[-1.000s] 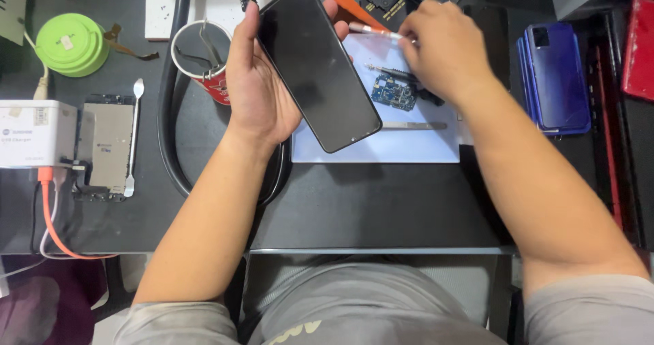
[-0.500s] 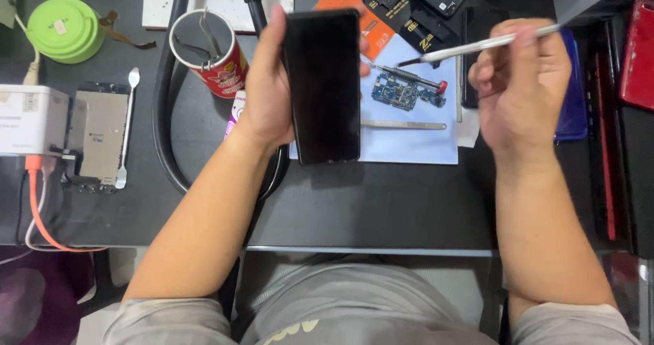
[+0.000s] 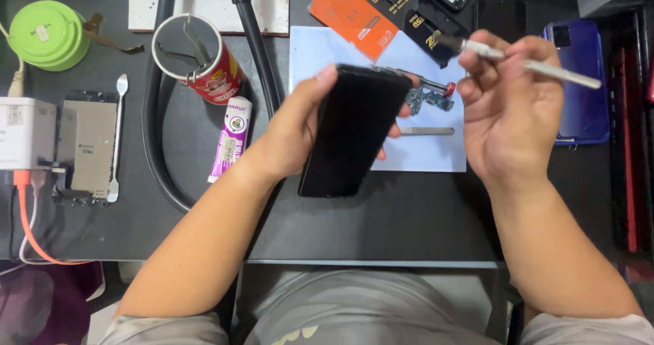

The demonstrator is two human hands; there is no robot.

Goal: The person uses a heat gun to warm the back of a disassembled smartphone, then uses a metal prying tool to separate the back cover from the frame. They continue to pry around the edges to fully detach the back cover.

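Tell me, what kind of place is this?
Probably a phone repair bench. The left hand holds a black phone, the right hand a thin white tool. A small circuit board lies on a pale mat, near a blue phone.

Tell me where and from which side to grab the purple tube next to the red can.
Grip the purple tube across its round middle, coming straight down from above. It lies flat on the dark table, long axis running near to far, so fingers should close on its left and right sides. The red can sits close by its far end and the black hose curves along its left, so the middle seems the freest part.
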